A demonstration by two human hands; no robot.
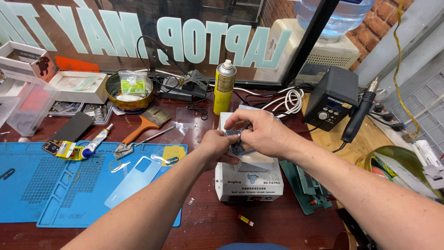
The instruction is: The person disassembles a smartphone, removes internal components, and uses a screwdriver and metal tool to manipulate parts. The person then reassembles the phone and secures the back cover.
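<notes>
Two hands meet over the white heating station (249, 178) at tabletop centre: left hand (215, 147) and right hand (261, 134), each grip pinching the small phone part (239, 141) on its top plate. Judged risk: fingertips touching a hot plate, or the part flexing and cracking. At 12 o'clock, yellow spray can (225, 88) stands near heat.

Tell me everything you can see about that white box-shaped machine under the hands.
The white machine is a squat box, seemingly painted metal, upright on the dark red-brown table. Its flat top carries a small blue-edged device that the left hand and right hand hold. A blue mat lies to its left.
</notes>
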